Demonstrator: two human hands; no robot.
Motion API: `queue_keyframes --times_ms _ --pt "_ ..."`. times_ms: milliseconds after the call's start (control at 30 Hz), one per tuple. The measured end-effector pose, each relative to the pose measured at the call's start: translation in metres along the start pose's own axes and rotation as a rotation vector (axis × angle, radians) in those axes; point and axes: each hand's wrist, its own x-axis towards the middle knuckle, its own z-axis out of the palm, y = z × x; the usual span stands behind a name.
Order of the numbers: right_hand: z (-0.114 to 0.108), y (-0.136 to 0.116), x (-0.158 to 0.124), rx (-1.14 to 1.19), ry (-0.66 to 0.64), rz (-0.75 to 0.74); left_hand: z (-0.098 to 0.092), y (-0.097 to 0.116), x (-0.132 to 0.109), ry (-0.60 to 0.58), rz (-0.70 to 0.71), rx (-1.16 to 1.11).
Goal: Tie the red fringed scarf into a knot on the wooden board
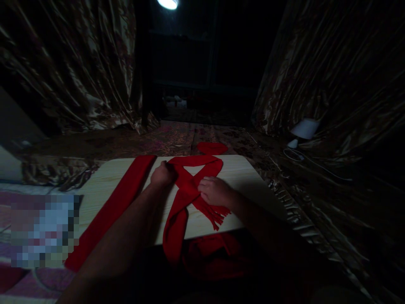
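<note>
A red scarf (190, 184) with a fringed end lies on a small light-wood table (253, 185), crossed over itself so that a loop forms toward the far edge. My left hand (163, 174) is closed on the loop's left side, its fingertips partly hidden. At the crossing, my right hand (217, 191) has its fingers curled on the scarf's right edge, just above the fringe. The scarf's other tail hangs over the near edge toward more red cloth (218, 255) in the dark by my lap. Left of my left arm, a long flat red strip of cloth (117, 202) slants across the table.
Another red cloth piece (211, 147) lies just beyond the far edge. A small white lamp (305, 128) with a cord stands at the right. Patterned curtains (104, 63) flank a dark window. A blurred-out item (47, 230) lies left of the table. The room is dim.
</note>
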Motion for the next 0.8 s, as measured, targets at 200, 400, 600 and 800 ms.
queue_keyframes --times_ms 200,400,600,800 --pt "0.001 0.001 -0.003 0.111 0.075 0.030 0.001 -0.002 -0.001 0.027 0.023 -0.005" --pt "0.000 -0.005 0.008 0.264 0.210 0.111 0.001 -0.001 -0.002 0.027 0.000 -0.065" --pt "0.020 -0.004 0.013 0.314 0.149 0.101 0.000 -0.006 -0.009 0.036 -0.011 -0.173" --pt "0.034 0.001 0.007 0.329 0.132 0.139 -0.005 0.000 -0.026 0.122 -0.092 -0.221"
